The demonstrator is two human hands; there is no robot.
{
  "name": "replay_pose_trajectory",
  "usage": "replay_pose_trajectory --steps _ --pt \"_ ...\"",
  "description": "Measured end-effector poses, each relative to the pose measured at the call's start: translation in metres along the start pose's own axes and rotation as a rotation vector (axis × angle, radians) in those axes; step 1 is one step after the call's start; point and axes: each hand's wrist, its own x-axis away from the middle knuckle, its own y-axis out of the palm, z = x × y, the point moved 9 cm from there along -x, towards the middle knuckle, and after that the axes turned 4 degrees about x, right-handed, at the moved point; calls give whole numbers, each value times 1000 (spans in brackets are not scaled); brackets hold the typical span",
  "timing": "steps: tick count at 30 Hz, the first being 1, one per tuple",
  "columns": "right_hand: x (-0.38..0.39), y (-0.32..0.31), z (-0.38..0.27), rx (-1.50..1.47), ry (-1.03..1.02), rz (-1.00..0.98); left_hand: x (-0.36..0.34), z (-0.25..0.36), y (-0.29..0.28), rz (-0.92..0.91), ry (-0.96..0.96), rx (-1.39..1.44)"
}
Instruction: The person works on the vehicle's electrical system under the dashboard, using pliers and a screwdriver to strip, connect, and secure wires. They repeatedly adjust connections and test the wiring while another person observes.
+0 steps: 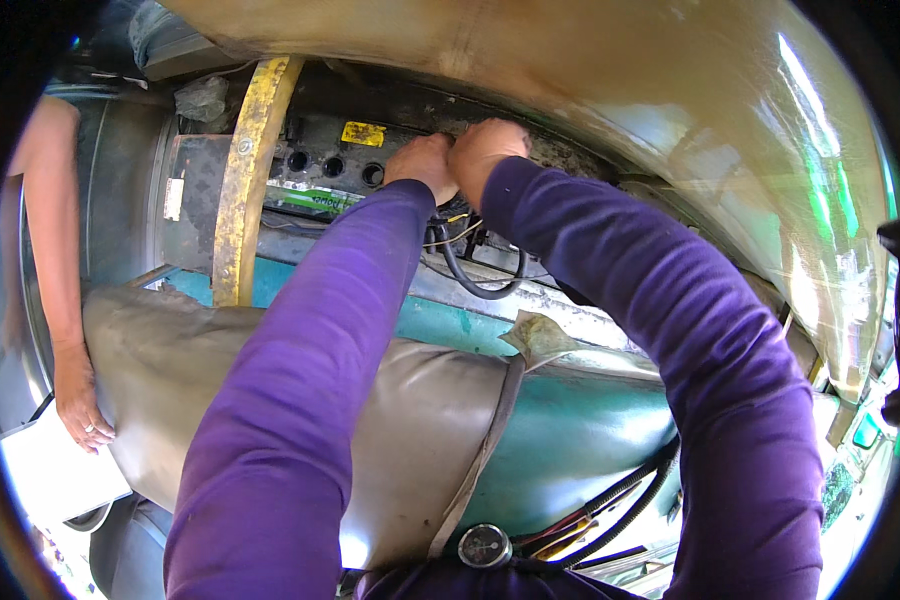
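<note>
Purple-sleeved left hand (422, 164) and right hand (486, 156) curl over a grimy, boxy battery (353, 160), grip unclear.

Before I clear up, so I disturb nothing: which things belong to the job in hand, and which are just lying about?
Job, apparently: black battery by left hand; looped black cable below right hand.

Lying about, apparently: crumpled plastic; round gauge, use unclear.

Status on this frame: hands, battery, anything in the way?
Left hand and right hand close together at the dark battery, grips unclear. Three round holes showing in its top. Nearby: black cable looped below hands, yellow bar to left.
</note>
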Motion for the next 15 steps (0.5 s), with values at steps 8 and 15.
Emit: replay_pose_trajectory --steps 8,15 --pt "7 46 60 -78 -394 242 6 7 -6 21 -27 43" --pt "7 62 67 -81 -407 175 4 8 -6 40 -27 37"
